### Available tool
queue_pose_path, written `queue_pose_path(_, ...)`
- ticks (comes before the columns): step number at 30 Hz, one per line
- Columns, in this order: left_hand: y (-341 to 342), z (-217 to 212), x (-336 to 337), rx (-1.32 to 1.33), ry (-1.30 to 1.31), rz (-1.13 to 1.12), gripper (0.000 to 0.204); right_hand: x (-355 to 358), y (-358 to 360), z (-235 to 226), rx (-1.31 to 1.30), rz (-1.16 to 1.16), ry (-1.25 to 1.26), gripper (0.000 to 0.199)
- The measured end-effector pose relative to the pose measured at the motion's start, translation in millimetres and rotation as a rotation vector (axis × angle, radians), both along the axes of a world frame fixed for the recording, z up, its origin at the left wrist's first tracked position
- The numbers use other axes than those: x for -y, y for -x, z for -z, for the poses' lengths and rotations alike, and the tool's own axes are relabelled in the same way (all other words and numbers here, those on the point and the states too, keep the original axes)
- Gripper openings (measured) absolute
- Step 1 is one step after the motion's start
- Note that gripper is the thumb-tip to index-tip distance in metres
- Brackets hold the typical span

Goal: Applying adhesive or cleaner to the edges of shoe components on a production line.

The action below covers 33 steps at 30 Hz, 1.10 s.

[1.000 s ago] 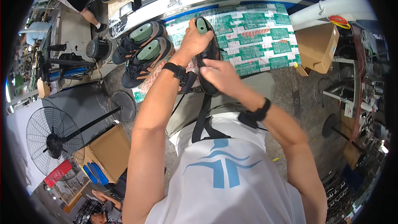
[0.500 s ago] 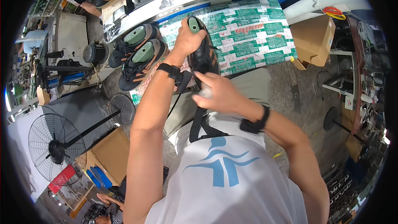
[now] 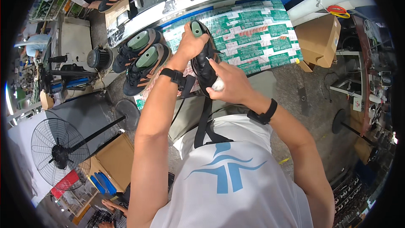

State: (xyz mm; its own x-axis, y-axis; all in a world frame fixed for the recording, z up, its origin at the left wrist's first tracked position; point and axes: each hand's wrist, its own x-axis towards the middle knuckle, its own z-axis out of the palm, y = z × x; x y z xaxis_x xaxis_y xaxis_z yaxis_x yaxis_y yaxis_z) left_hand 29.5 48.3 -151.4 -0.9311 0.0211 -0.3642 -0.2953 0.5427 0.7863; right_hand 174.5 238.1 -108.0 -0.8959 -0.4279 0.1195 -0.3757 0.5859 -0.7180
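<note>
Change: shoe (image 3: 203, 57) now held lower and nearer the body than a second ago, drawn back from over the desk (image 3: 253, 33) toward the chest; right hand (image 3: 230, 82) shifted from the side of the shoe to its near end.
Meaning: looks like close work on the near end of the shoe, judged from the small pale object (image 3: 218, 85) now pressed there; what that object is, too small to tell.
Shoe: dark, with a green insert showing at the far end; lifted clear of the desk, lengthwise away from the body, between both hands.
Left hand (image 3: 190, 44): arm reaching up from the lower edge, elbow bent, black band at the wrist; fingers clenched round the far part of the shoe, just below the green insert.
Right hand: forearm coming in from the right, wrist bent inward, black band at the wrist; fingers curled and grasping the pale object against the shoe.
Desk: covered with green and white printed wrap, just beyond the hands.
Pair of shoes (image 3: 141, 59): dark with green inserts, lying side by side at the left end of the desk, apart from the hands.
Cardboard box (image 3: 318, 38): standing to the right of the desk.
Fan (image 3: 59, 152): on the floor, lower left.
</note>
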Motion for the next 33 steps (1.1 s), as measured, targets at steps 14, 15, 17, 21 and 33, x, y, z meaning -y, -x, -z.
queue_pose_path(14,2.8,31.6,19.3,-0.069,-0.168,0.015,0.089,-18.4,-47.0,-16.5,0.327,0.055,0.247,0.091)
queue_pose_path(15,-0.3,39.5,22.5,-0.059,-0.251,-0.022,0.086,-15.5,-36.2,-9.6,0.397,0.138,0.36,0.088)
queue_pose_path(17,3.6,-6.5,5.9,-0.08,-0.303,0.017,0.089,-26.1,-13.4,13.8,0.206,0.265,0.201,0.087)
queue_pose_path(21,-21.8,-2.8,10.2,-0.051,-0.303,-0.164,0.098,-18.1,17.1,79.5,0.419,0.194,-0.095,0.092)
queue_pose_path(33,-96.4,-13.1,-10.6,-0.149,-0.191,-0.391,0.072,-25.6,34.5,66.3,0.338,0.101,0.032,0.061)
